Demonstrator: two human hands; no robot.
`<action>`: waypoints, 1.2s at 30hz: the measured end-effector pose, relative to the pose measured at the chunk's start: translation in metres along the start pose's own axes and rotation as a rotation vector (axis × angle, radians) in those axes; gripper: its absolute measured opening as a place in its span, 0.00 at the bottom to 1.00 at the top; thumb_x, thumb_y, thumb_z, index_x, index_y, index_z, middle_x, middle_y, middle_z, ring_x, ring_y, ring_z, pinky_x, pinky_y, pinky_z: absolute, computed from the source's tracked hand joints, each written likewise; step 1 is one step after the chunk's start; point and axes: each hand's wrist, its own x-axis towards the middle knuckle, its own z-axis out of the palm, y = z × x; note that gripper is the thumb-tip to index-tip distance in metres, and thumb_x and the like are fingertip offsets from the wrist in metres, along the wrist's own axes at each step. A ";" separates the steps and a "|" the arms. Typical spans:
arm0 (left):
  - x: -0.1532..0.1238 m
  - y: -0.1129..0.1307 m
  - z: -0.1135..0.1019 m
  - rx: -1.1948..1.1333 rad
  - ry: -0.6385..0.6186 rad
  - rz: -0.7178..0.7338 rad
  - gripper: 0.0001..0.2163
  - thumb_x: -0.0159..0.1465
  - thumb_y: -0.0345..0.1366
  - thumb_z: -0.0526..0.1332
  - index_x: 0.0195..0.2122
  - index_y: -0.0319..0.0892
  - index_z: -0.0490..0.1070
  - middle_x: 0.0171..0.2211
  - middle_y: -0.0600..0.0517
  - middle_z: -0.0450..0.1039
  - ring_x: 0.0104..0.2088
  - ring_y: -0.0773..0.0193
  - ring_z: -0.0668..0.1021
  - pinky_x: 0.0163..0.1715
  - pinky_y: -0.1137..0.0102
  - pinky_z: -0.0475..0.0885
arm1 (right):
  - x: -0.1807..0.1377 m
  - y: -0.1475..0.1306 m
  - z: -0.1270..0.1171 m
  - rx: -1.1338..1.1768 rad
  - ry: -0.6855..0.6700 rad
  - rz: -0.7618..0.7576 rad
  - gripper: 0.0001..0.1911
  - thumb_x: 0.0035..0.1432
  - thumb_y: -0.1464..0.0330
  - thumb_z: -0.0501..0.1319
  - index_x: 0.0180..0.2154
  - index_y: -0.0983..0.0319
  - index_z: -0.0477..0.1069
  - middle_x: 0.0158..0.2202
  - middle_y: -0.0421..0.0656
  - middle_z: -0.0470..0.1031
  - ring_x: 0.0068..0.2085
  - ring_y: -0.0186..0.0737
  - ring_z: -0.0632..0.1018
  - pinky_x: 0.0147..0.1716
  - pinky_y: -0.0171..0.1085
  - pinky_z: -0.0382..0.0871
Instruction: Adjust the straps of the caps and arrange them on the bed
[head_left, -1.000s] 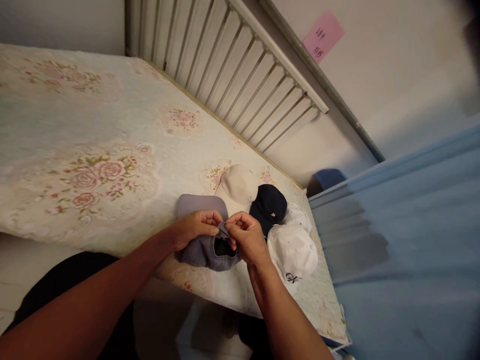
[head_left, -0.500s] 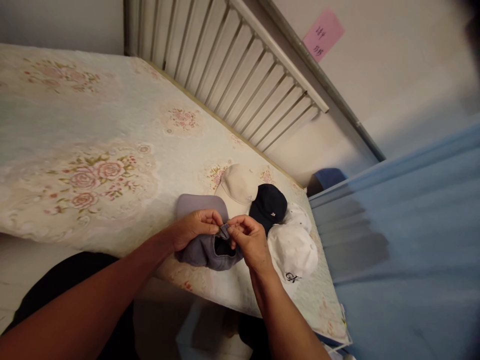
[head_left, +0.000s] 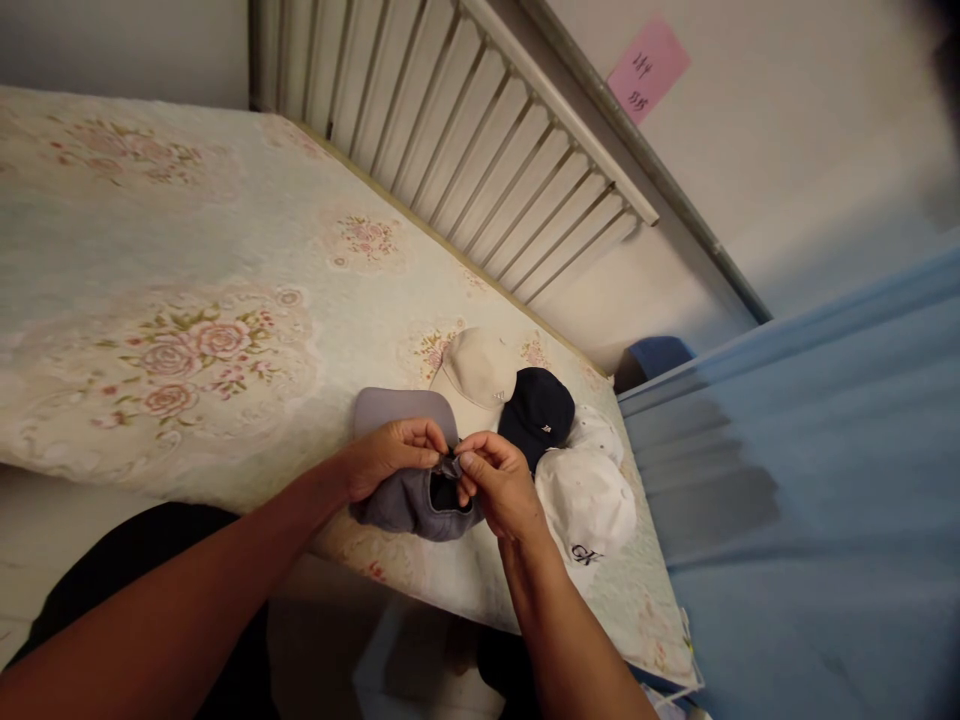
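A grey baseball cap [head_left: 409,505] lies near the front edge of the bed, its brim pointing away and its back strap [head_left: 450,466] raised between my hands. My left hand [head_left: 394,455] pinches one end of the strap. From the other side, my right hand [head_left: 499,480] grips the strap between thumb and fingers. The fingertips hide most of the fastening. Just behind stands a beige cap [head_left: 480,368]. Right of it sit a dark navy cap [head_left: 541,410] and a white cap with black letters [head_left: 589,505], with another white cap [head_left: 596,435] partly covered.
A floral sheet [head_left: 285,400] covers the bed. Along the back runs a slatted metal railing [head_left: 465,130]. A blue curtain [head_left: 787,480] hangs at the right, with a dark blue object [head_left: 660,355] behind its edge. A pink note [head_left: 646,68] is on the wall.
The strap between my fingertips has turned and dropped slightly. Both hands stay in nearly the same place, and the caps have not moved.
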 end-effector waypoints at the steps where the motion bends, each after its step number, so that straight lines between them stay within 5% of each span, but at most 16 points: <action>1: 0.000 0.000 0.000 0.006 -0.001 0.001 0.10 0.52 0.34 0.69 0.32 0.39 0.70 0.27 0.54 0.75 0.28 0.67 0.75 0.31 0.72 0.67 | 0.000 0.000 0.003 0.026 0.015 -0.008 0.09 0.47 0.64 0.67 0.30 0.61 0.71 0.14 0.31 0.62 0.14 0.26 0.61 0.14 0.29 0.61; 6: -0.001 0.001 0.002 0.010 0.014 -0.009 0.10 0.52 0.34 0.69 0.32 0.39 0.70 0.26 0.55 0.74 0.27 0.69 0.74 0.30 0.73 0.66 | 0.002 0.002 0.010 0.057 0.098 -0.023 0.11 0.44 0.66 0.68 0.28 0.61 0.68 0.17 0.29 0.61 0.14 0.24 0.58 0.12 0.27 0.60; 12: 0.000 0.000 0.001 0.012 -0.007 -0.013 0.09 0.53 0.34 0.68 0.32 0.40 0.70 0.26 0.55 0.74 0.27 0.68 0.74 0.31 0.72 0.66 | 0.005 0.009 0.005 -0.137 0.127 -0.035 0.08 0.48 0.68 0.65 0.26 0.61 0.66 0.15 0.30 0.64 0.12 0.25 0.66 0.11 0.26 0.52; 36: 0.001 -0.005 -0.002 0.143 0.033 -0.018 0.08 0.53 0.34 0.66 0.29 0.39 0.67 0.22 0.59 0.68 0.22 0.73 0.68 0.24 0.77 0.59 | -0.002 -0.006 0.009 -0.356 0.093 0.051 0.04 0.46 0.71 0.63 0.25 0.62 0.68 0.15 0.32 0.68 0.14 0.28 0.70 0.14 0.26 0.59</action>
